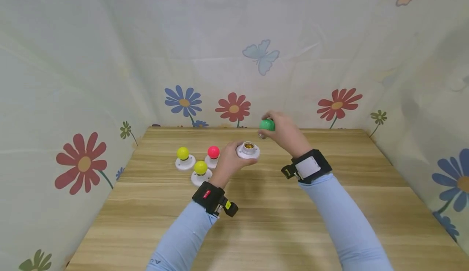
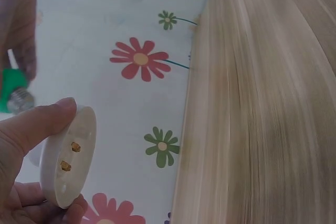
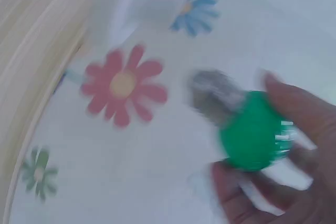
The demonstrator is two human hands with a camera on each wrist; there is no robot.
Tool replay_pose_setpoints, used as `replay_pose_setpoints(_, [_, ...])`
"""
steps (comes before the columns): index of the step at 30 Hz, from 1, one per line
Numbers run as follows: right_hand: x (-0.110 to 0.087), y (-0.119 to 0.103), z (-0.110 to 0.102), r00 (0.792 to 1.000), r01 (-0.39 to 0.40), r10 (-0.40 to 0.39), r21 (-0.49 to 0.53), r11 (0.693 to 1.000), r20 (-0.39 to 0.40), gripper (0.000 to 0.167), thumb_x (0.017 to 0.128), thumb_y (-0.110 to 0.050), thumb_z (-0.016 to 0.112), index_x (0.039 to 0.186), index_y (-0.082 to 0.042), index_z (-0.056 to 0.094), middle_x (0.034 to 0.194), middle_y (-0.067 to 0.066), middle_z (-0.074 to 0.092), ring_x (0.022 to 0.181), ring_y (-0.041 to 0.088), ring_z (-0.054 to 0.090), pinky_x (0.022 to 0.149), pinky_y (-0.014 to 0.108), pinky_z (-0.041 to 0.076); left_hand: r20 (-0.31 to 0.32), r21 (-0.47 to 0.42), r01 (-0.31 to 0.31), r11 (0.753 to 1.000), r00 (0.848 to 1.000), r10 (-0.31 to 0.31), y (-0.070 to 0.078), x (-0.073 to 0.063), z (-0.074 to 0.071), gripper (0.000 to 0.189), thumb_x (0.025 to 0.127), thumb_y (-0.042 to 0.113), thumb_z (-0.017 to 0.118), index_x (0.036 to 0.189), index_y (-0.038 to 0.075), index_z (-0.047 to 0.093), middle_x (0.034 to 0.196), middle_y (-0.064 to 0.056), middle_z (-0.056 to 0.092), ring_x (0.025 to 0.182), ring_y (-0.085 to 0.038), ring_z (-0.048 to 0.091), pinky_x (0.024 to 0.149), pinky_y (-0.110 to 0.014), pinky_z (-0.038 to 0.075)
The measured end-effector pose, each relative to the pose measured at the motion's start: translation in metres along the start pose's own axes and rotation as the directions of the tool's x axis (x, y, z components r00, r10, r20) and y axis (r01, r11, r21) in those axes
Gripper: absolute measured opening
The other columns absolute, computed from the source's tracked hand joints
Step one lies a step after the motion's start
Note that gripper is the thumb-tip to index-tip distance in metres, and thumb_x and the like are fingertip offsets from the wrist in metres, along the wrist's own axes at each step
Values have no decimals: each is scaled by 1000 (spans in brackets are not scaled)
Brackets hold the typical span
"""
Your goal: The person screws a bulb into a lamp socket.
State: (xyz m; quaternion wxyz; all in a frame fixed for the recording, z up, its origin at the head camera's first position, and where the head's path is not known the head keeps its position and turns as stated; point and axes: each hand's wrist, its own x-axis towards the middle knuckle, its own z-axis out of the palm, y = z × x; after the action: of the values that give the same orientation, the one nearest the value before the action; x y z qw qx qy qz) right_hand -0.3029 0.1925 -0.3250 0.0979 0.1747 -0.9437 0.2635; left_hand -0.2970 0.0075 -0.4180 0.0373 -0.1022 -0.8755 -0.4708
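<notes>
A white round lamp holder point(image 1: 248, 150) is gripped by its rim in my left hand point(image 1: 231, 161), raised above the table, its threaded socket facing up. In the left wrist view the underside of the lamp holder point(image 2: 79, 153) shows two brass-coloured contacts. My right hand point(image 1: 287, 134) pinches a green light bulb point(image 1: 267, 125) by its globe, up and to the right of the socket and apart from it. The bulb's metal screw base points down toward the lamp holder. In the right wrist view the green bulb point(image 3: 254, 132) is blurred between thumb and fingers.
Left of my left hand, two yellow bulbs point(image 1: 182, 153) point(image 1: 200, 168) and a red bulb point(image 1: 213, 152) stand upright in white holders on the wooden table point(image 1: 311, 230). Behind the table's far edge hangs a flowered cloth point(image 1: 220, 39), which also encloses the sides.
</notes>
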Motion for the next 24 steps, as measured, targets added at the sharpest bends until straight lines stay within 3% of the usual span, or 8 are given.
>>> replay_pose_setpoints(3, [3, -13, 7, 984, 163, -158, 63, 985, -88, 45, 86, -21, 73, 127, -7, 59, 122, 17, 58, 102, 29, 59, 89, 44, 54, 9, -12, -12, 1000, 1000, 12, 0, -1, 0, 78, 74, 38, 84, 138, 8, 51, 130, -11, 58, 117, -30, 56, 98, -48, 48])
replay_pose_setpoints(6, [2, -13, 21, 966, 255, -247, 108, 961, -81, 45, 85, -15, 75, 127, -7, 60, 124, 15, 59, 106, 28, 61, 92, 44, 53, 9, -43, -34, 999, 999, 35, -1, -2, 0, 75, 75, 37, 83, 137, 9, 52, 128, -10, 59, 115, -29, 58, 96, -47, 50])
replay_pose_setpoints(10, [1, -6, 37, 966, 259, -258, 129, 957, -28, 46, 84, -11, 74, 128, -7, 61, 127, 15, 59, 111, 29, 60, 91, 42, 54, 1, -51, -52, 997, 999, 52, -1, -1, -1, 73, 75, 37, 83, 136, 10, 52, 126, -10, 60, 111, -28, 59, 91, -45, 53])
replay_pose_setpoints(16, [-1, 0, 45, 960, 280, -280, 156, 947, -20, 46, 84, -14, 75, 128, -9, 62, 129, 15, 60, 110, 30, 61, 88, 42, 56, -5, -29, -48, 998, 999, 48, -4, -2, 0, 74, 74, 37, 83, 135, 8, 52, 125, -12, 60, 110, -29, 60, 90, -45, 54])
replay_pose_setpoints(24, [-1, 5, 28, 920, 339, -380, 291, 895, 95, 55, 91, -8, 64, 143, -4, 45, 147, 14, 46, 137, 31, 41, 109, 48, 39, -9, -63, -59, 996, 998, 58, -4, -2, -1, 75, 75, 35, 84, 136, 8, 51, 126, -11, 59, 113, -28, 59, 95, -46, 50])
